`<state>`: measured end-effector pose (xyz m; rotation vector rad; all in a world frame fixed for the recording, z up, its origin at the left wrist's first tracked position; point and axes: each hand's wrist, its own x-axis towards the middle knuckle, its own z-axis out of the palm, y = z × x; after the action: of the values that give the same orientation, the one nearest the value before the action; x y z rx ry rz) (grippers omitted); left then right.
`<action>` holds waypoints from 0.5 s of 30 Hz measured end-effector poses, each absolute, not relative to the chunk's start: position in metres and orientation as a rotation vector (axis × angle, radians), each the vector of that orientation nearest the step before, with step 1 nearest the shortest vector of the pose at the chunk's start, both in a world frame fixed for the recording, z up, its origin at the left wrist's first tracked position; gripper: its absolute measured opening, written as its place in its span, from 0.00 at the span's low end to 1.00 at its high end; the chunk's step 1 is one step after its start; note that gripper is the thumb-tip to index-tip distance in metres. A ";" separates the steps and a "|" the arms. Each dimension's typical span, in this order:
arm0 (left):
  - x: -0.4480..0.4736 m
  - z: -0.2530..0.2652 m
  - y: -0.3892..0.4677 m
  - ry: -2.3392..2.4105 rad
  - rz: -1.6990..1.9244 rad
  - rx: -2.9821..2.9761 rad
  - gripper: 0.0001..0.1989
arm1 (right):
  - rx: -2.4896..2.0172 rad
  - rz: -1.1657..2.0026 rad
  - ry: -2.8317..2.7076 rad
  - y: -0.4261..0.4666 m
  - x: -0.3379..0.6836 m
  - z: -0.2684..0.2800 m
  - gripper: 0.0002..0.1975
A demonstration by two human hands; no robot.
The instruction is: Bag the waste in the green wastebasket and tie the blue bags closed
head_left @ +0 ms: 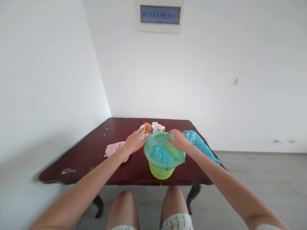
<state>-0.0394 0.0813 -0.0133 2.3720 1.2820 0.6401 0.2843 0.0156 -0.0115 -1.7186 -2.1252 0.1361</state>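
Note:
A yellow-green plastic waste basket (162,173) stands near the table's front edge. A translucent blue trash bag (159,155) lines it and folds over its rim. My right hand (179,140) is closed over the far right part of the rim, thumb inside, pinching the bag's edge there. Beside the basket's upper left is my left hand (134,141), fingers stretched forward and thumb apart, close to the rim. Just beyond its fingertips lie crumpled orange and white wrappers (146,127) and more crumpled packaging (157,127). Whether the left fingers touch the wrappers is hard to see.
A pink cloth (114,149) lies left on the dark red wooden table (93,150), partly behind my left forearm. Another blue plastic bag (200,143) spreads along the right edge. Small white scraps and a pale flat piece (68,171) are on the left. White walls border the table.

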 end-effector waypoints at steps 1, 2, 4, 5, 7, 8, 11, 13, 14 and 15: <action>-0.044 -0.013 0.068 1.187 0.654 2.491 0.34 | -1.633 0.173 -2.193 -0.004 0.287 -0.010 0.16; -0.046 -0.013 0.055 1.013 0.614 2.659 0.36 | -1.549 0.217 -2.266 -0.025 0.290 -0.010 0.14; -0.046 -0.017 0.032 0.656 0.435 2.883 0.42 | -1.332 0.328 -2.404 -0.066 0.294 -0.014 0.16; -0.044 -0.019 0.024 0.546 0.336 2.935 0.43 | -1.275 0.354 -2.429 -0.083 0.294 -0.018 0.19; -0.036 -0.021 0.016 0.464 0.193 2.970 0.37 | -1.276 0.385 -2.454 -0.107 0.293 -0.026 0.21; -0.032 -0.020 0.017 0.458 0.143 2.974 0.32 | -1.313 0.384 -2.465 -0.112 0.291 -0.028 0.21; -0.013 -0.013 0.030 0.583 -0.016 2.910 0.34 | -1.397 0.344 -2.499 -0.106 0.282 -0.026 0.26; 0.007 -0.010 0.043 0.716 -0.114 2.837 0.38 | -1.389 0.327 -2.539 -0.089 0.276 -0.018 0.31; 0.019 -0.011 0.048 0.760 -0.150 2.813 0.36 | -1.391 0.335 -2.573 -0.078 0.272 -0.015 0.32; 0.033 -0.014 0.053 0.779 -0.164 2.803 0.32 | -1.409 0.359 -2.617 -0.067 0.269 -0.012 0.33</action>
<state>0.0330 0.0529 -0.0141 2.8033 0.7793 -0.1642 0.2688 -0.0674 -0.0123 -1.4088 -2.6170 0.3588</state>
